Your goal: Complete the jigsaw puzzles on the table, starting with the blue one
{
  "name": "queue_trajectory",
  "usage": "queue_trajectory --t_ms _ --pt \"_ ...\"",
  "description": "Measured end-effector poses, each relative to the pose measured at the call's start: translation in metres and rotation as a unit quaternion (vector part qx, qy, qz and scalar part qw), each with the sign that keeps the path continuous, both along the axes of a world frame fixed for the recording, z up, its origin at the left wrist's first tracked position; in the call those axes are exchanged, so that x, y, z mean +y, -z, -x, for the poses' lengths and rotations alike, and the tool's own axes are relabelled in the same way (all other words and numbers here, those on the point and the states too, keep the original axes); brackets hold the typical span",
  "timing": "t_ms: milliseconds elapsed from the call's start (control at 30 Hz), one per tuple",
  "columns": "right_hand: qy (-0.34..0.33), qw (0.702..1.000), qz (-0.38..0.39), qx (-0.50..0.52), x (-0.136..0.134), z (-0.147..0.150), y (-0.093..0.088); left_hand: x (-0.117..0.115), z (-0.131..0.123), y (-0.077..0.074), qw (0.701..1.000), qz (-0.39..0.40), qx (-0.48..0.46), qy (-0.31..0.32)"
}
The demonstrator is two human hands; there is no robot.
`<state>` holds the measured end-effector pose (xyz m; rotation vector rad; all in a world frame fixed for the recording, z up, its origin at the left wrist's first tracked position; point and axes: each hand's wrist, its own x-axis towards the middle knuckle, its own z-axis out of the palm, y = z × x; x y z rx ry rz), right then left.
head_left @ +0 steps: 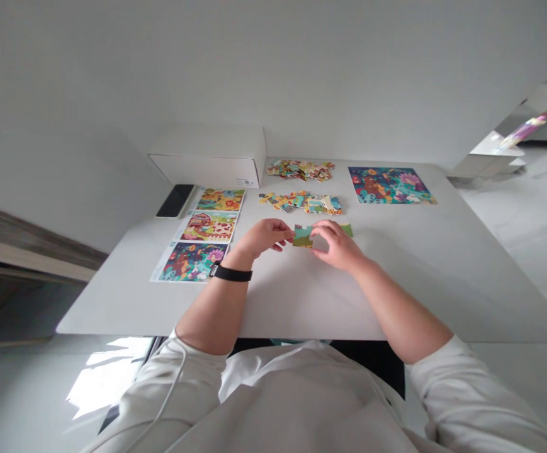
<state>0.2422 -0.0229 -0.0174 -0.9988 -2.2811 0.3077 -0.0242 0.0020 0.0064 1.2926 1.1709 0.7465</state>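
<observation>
Over the white table (410, 277), left hand (264, 238) and right hand (338, 246) pinch crosswise jigsaw pieces (304, 236) between fingers (320, 231).

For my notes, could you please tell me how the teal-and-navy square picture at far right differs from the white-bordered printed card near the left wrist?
The square picture lies at far right, while the printed card ends a column of three cards at left. The picture shows no white border; the card has one. The picture looks larger than the card. Both lie flat, with similar teal, navy and pink floral scenes.
</observation>
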Motion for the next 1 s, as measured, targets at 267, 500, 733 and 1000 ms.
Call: queue_trajectory --t_ms 267,500,733,1000 --pt "-0.022 0.999 -0.017 -0.027 -0.004 0.002 -0.005 -0.002 0.002 -0.006 0.997 0.024 0.056 0.044" --pt "-0.115 0.987 0.086 -0.073 -0.018 0.010 -0.013 0.000 0.009 -0.009 0.947 -0.107 0.304 -0.006" --pt "-0.129 0.974 0.107 -0.152 -0.029 0.020 -0.011 -0.003 0.009 -0.007 0.872 -0.174 0.439 0.131" --pt "-0.127 0.974 0.100 -0.161 -0.027 0.019 -0.006 -0.009 0.006 -0.003 0.866 -0.164 0.428 0.200"
